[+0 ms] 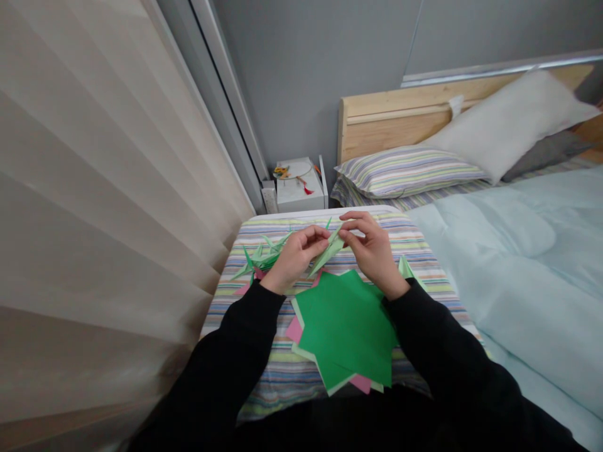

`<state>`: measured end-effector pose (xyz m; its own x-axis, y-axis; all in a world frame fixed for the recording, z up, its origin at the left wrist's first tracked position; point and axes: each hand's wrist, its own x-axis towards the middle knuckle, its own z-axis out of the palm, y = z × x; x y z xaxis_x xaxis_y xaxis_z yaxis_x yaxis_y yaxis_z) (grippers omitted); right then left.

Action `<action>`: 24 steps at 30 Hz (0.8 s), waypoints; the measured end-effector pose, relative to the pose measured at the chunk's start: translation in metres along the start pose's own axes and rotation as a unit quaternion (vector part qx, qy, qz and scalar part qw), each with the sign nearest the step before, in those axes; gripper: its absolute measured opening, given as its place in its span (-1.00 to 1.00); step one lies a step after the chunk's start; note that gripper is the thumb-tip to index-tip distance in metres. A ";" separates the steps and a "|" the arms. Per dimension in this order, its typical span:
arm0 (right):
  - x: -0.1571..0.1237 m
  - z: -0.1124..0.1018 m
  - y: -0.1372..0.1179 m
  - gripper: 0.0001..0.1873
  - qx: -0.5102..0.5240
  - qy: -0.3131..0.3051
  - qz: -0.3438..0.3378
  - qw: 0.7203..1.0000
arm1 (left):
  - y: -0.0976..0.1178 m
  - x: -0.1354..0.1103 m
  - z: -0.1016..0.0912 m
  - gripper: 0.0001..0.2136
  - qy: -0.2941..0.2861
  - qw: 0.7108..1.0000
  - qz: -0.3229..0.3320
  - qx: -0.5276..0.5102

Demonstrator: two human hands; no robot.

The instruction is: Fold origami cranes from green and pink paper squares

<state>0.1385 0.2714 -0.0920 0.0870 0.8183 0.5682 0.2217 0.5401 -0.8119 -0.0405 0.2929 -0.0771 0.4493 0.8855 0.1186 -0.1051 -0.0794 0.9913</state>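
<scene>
From afar I see the left hand (301,252) and right hand (373,249) both pinching folded pale-green paper (327,256), its long axis slanting up rightward between them (neither nearer).

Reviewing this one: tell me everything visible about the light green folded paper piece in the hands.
The light green folded paper piece looks slim, thin and layered, tapering to a point. It slants, its tip toward the picture's lower left. The bare left hand pinches it between thumb and fingers; the bare right hand's fingertips are at its upper end. It is over the striped cloth, just beyond the dark green paper sheet. Finer creases are too small to tell.
</scene>
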 end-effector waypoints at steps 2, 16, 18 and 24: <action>0.000 0.000 -0.002 -0.89 0.014 -0.008 0.009 1.000 | 0.001 -0.001 0.001 -0.74 -0.011 1.000 0.004 0.002; 0.000 0.001 -0.001 -0.82 0.081 -0.032 0.074 0.993 | 0.004 -0.002 0.001 -0.82 -0.007 0.999 0.007 0.051; -0.001 0.002 -0.002 -0.81 0.087 -0.036 0.076 0.993 | 0.004 -0.002 0.001 -0.84 -0.008 0.999 0.006 0.051; -0.002 0.004 -0.003 -0.80 0.104 -0.025 0.077 0.991 | 0.005 -0.001 0.001 -0.85 -0.005 0.997 0.023 0.069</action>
<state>0.1340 0.2695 -0.0913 0.0538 0.8999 0.4328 0.0039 0.4333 -0.9013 -0.0405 0.2912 -0.0721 0.4554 0.8750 0.1639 -0.0028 -0.1827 0.9832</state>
